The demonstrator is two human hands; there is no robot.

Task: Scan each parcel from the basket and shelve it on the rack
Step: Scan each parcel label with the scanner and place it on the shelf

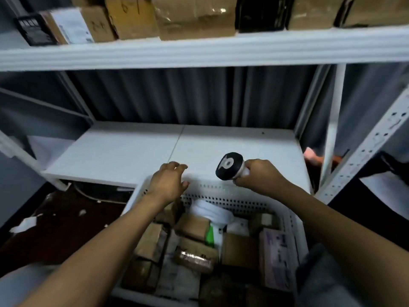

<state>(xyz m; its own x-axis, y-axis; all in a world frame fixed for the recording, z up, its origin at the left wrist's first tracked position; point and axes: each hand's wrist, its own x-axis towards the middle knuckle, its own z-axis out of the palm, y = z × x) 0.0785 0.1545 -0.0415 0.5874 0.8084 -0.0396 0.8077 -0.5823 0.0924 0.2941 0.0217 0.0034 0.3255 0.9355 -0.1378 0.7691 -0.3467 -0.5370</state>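
Observation:
A white perforated basket (223, 192) in front of me holds several parcels: brown boxes (152, 242), a white soft bag (212, 212) and a purple-printed box (276, 260). My right hand (259, 176) grips a white scanner with a black head (229, 166) above the basket's far rim. Beside it, my left hand (169, 181) hovers over the far left rim, fingers relaxed and holding nothing. The white rack shelf (137, 149) just behind the basket is bare.
The upper shelf (199, 49) carries several cardboard boxes (194, 17) and dark ones. A perforated rack upright (365, 147) stands at the right. Paper scraps (25, 224) lie on the dark floor at the left. A grey corrugated wall closes the back.

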